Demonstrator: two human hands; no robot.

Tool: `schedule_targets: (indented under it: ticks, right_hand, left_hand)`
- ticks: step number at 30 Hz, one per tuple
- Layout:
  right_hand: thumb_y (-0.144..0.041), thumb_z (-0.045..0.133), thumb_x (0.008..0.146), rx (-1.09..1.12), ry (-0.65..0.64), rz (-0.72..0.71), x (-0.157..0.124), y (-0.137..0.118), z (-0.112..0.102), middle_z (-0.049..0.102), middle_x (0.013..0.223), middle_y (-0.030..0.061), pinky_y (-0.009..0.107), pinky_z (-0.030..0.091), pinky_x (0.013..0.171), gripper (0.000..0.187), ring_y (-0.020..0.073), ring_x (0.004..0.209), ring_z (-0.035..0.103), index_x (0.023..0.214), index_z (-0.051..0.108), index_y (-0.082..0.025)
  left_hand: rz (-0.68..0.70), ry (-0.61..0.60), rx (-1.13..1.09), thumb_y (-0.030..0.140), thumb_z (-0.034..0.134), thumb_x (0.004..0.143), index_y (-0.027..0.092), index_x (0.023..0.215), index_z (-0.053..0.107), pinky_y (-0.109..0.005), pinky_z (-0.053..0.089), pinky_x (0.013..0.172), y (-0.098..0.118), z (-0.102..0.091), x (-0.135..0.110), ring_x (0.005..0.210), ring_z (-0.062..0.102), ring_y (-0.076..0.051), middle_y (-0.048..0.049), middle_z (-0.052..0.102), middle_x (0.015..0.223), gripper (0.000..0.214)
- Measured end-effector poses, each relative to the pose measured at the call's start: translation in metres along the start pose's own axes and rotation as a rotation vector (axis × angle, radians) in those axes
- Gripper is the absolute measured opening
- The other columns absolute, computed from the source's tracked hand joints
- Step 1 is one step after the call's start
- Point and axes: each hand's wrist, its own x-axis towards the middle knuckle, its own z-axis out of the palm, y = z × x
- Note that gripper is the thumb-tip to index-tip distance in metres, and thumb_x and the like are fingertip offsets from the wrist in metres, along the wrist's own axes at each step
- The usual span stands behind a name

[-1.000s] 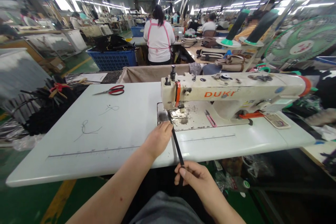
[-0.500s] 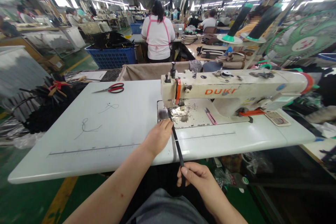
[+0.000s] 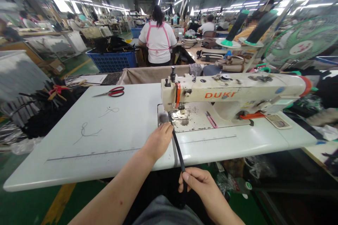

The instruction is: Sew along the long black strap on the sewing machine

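Black strap (image 3: 180, 153) runs lengthwise from the sewing machine's (image 3: 232, 93) needle area toward the wearer, over the bench's (image 3: 118, 126) front edge. Left hand (image 3: 158, 141) nearer the needle, fingers together at the strap; can't tell if gripping. Right hand (image 3: 196, 182) past the edge, thumb and fingers pinching the strap. Blue basket (image 3: 112, 62) beyond far edge: heaped black pieces (image 3: 112, 44).

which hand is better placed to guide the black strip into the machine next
Probably the left hand: it touches the black strip close to the sewing machine, while the right hand holds it farther back, past the near edge of the table.
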Motion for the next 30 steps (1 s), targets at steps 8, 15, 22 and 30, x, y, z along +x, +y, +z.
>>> schedule_targets:
  ticks: [8,15,22,30]
  right_hand:
    - [-0.061,0.076,0.087,-0.007,0.025,0.012,0.001,0.001,0.0,0.074,0.064,0.0041,0.029,0.044,0.065,0.046,0.0165,0.062,0.057,0.073,0.079,-0.017]
    - [-0.061,0.077,0.085,-0.001,0.026,0.027,0.0,0.003,0.001,0.073,0.065,0.0042,0.029,0.047,0.066,0.046,0.0172,0.063,0.059,0.072,0.079,-0.018]
    - [-0.058,0.08,0.084,0.003,-0.025,-0.012,0.004,0.009,-0.002,0.069,0.071,0.0028,0.029,0.046,0.071,0.041,0.0181,0.071,0.059,0.075,0.075,-0.018]
    - [-0.058,0.083,0.078,-0.051,0.029,-0.103,0.018,0.023,-0.001,0.059,0.077,0.0001,0.027,0.041,0.069,0.042,0.0176,0.075,0.052,0.073,0.068,-0.019]
  left_hand:
    - [-0.014,0.006,-0.013,0.015,0.047,0.103,0.017,0.122,0.06,-0.045,0.054,0.113,0.0,0.002,0.002,0.126,0.066,-0.026,-0.0141,0.067,0.13,0.023]
    - [-0.012,0.018,-0.01,0.013,0.048,0.102,0.018,0.122,0.061,-0.045,0.053,0.113,0.001,0.0,0.001,0.126,0.066,-0.026,-0.0132,0.068,0.129,0.024]
    - [-0.009,0.001,0.02,0.013,0.047,0.103,0.015,0.123,0.059,-0.043,0.055,0.112,0.001,0.002,0.001,0.127,0.065,-0.027,-0.0151,0.067,0.131,0.024]
    - [0.009,-0.04,0.014,0.012,0.045,0.103,0.017,0.125,0.059,-0.043,0.054,0.113,-0.002,0.004,-0.001,0.13,0.064,-0.026,-0.0132,0.067,0.131,0.027]
